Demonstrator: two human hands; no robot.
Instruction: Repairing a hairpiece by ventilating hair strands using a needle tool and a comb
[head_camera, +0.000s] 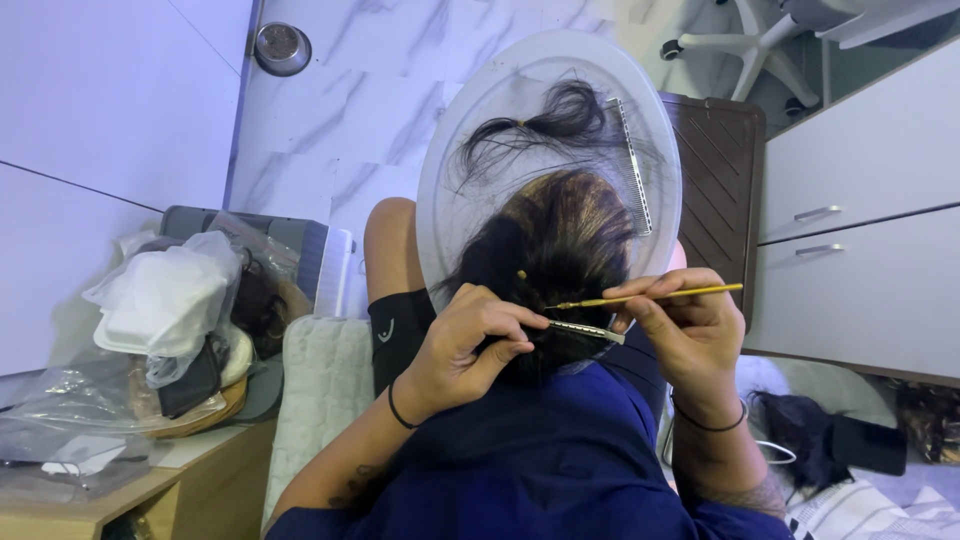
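Left hand (470, 345) pinches metal hair clip (585, 331) at dark hair (560, 260); right hand (690, 335) clamps yellow tail comb (650, 296) just above; cabinet (860, 250) close right.

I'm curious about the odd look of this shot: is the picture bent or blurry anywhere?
Head view: wide-angle bending curves the cabinet and wall edges; even, soft light with faint shadows; the left hand, right hand and yellow tool look sharp; the clear round tray shows mild glare.

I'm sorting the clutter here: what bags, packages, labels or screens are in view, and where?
Clear plastic bag: left, on the wooden table, crumpled over white items.
Flat clear plastic wrap: lower left on the table, creased and shiny.
Dark flat device: lower right, possibly a phone; its screen cannot be seen.
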